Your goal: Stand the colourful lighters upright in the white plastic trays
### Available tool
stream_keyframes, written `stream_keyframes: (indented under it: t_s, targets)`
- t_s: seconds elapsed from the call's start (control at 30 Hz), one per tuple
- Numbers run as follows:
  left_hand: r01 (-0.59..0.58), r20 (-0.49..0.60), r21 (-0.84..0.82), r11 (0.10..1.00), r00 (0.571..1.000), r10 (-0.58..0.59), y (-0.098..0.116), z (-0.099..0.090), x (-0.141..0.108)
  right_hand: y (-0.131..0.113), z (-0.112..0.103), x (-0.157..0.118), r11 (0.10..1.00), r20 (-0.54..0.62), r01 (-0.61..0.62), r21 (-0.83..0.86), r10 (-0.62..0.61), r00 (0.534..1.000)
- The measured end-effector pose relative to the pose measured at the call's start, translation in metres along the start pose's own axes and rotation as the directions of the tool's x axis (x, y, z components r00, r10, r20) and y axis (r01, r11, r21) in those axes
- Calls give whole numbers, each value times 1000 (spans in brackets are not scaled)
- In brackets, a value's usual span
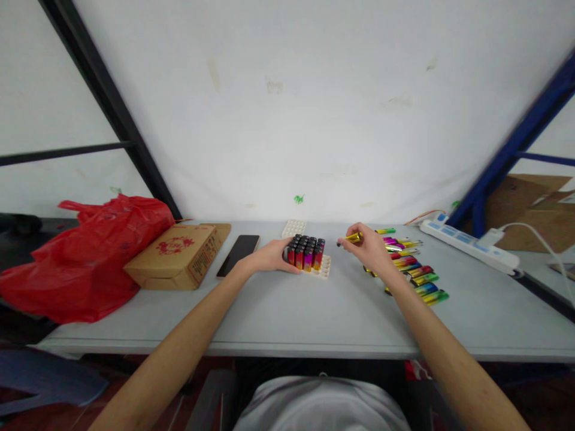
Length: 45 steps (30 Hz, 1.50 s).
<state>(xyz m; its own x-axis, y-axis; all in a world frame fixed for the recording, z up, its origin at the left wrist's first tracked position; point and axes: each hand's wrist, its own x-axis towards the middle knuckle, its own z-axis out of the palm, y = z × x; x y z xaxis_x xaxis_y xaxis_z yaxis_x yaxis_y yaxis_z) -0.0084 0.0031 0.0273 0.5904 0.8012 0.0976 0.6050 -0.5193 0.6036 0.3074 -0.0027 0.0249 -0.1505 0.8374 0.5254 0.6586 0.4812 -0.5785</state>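
With the packed tray (324,269) taken as the clock's centre, a red plastic bag (85,257) is seen at nine o'clock, beside a brown cardboard box (164,257) with red print. Nearer, also at nine, a smartphone (238,254) is laid flat on the surface (287,317). The left side of the upright lighters (308,254), which are stood in rows in the packed tray, is grasped by the left hand (272,256), thumb in front. Between eleven and twelve, an empty white tray (294,228) is partly hidden. Toward two o'clock, a gold lighter (353,238) is pinched in the grip of the right hand (366,245), tilted and clear of the packed tray. Loose lighters (422,275) in mixed colours are strewn at three o'clock, around the right forearm. Farther out, a white power strip (469,244) is set, with a plug (492,237) inserted.
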Motion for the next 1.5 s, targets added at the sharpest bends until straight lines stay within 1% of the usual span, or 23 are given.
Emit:
stream_keyframes:
  t_s: [0.03, 0.1, 0.17, 0.23, 0.3, 0.4, 0.47, 0.53, 0.6, 0.67, 0.73, 0.83, 0.93, 1.03, 1.2, 1.37, 1.5]
  targets:
    - [-4, -1, -4, 1000, 1000, 4, -1, 0, 0, -2, 0, 0, 995, -6, -53, 79, 53, 999]
    - [-4, -4, -7, 1000, 1000, 4, -3, 1, 1, -4, 2, -1, 962, 20, -135, 236, 134, 991]
    - [5, -7, 2, 1000, 1000, -5, -5, 1, 1, -5, 4, -1, 907, 51, -179, 381, 173, 984]
    - [6, -8, 10, 1000, 1000, -6, -6, 1, 1, -5, 7, -1, 851, 75, -195, 487, 182, 980]
    - [-1, -5, 10, 1000, 1000, 1, -6, 1, 1, -6, 9, -1, 822, 123, -214, 528, 176, 977]
    - [-2, -3, 3, 1000, 1000, 2, -4, 1, 1, -10, 13, -1, 821, 218, -251, 512, 158, 963]
    - [1, -4, -5, 1000, 1000, -1, -4, 1, 1, -14, 16, -1, 813, 229, -254, 523, 153, 961]
    - [-6, -2, -15, 1000, 1000, 6, -4, 1, 1, -18, 19, -2, 779, 239, -270, 566, 159, 958]
    - [-13, -1, -19, 1000, 1000, 13, -4, 2, 2, -21, 21, -4, 733, 297, -331, 595, 183, 937]
    - [-15, -5, -15, 1000, 1000, 15, -5, 2, 2, -22, 23, -5, 721, 344, -387, 575, 216, 914]
    - [-13, -11, -6, 1000, 1000, 13, -5, 3, 2, -23, 25, -7, 770, 318, -370, 520, 227, 920]
    - [-6, -19, 10, 1000, 1000, 7, -5, 3, 2, -25, 27, -10, 890, 206, -247, 383, 178, 962]
    - [12, -30, 31, 999, 999, -11, -5, 4, 2, -28, 29, -12, 958, 101, -132, 254, 110, 989]
    - [14, -35, 44, 999, 999, -13, -5, 5, 3, -31, 32, -13, 974, 55, -85, 210, 75, 996]
    - [-4, -49, 50, 999, 999, 6, -8, 6, 3, -30, 36, -13, 980, 0, -73, 183, 74, 997]
    - [2, -50, 59, 998, 999, 1, -7, 5, 3, -26, 39, -12, 977, 15, -95, 192, 94, 995]
    - [15, -46, 57, 998, 999, -12, -6, 6, 3, -25, 37, -12, 979, 19, -79, 189, 77, 997]
